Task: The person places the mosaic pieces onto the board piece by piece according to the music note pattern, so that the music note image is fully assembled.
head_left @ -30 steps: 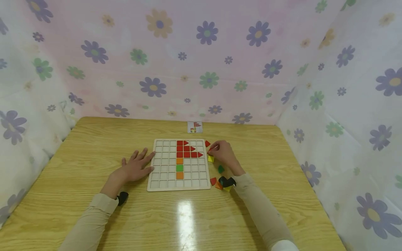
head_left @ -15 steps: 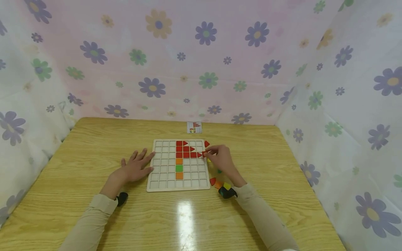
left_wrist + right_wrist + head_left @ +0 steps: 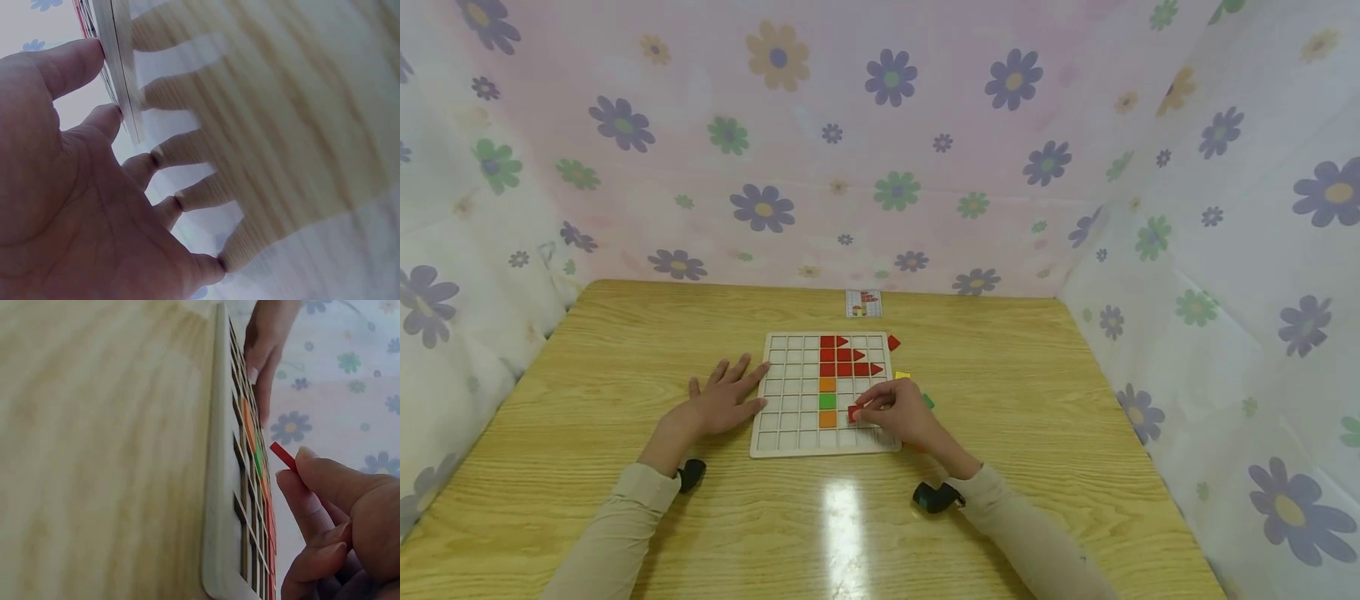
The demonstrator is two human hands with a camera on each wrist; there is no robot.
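A red tile (image 3: 854, 413) is pinched between the thumb and fingers of my right hand (image 3: 898, 410). It is above the lower right part of the white grid board (image 3: 786, 437), just right of the lower orange tile (image 3: 827, 419); in the right wrist view the red tile (image 3: 284, 456) is clear of the surface. Red squares and triangles, an orange tile (image 3: 827, 384) and a green tile (image 3: 827, 402) sit in the grid. My left hand (image 3: 721, 402) lies with fingers spread on the table, thumb and index finger touching the board's left edge.
A small pattern card (image 3: 864, 303) lies behind the board. Loose pieces are along its right side: a red one (image 3: 893, 342), a yellow one (image 3: 902, 375), a green one (image 3: 928, 402) and others partly hidden by my right hand. Flowered cloth (image 3: 805, 167) encloses the table.
My right hand, holding the red tile, has moved from beside the board's right edge leftward and nearer, over the lower grid cells. The left hand has stayed put.
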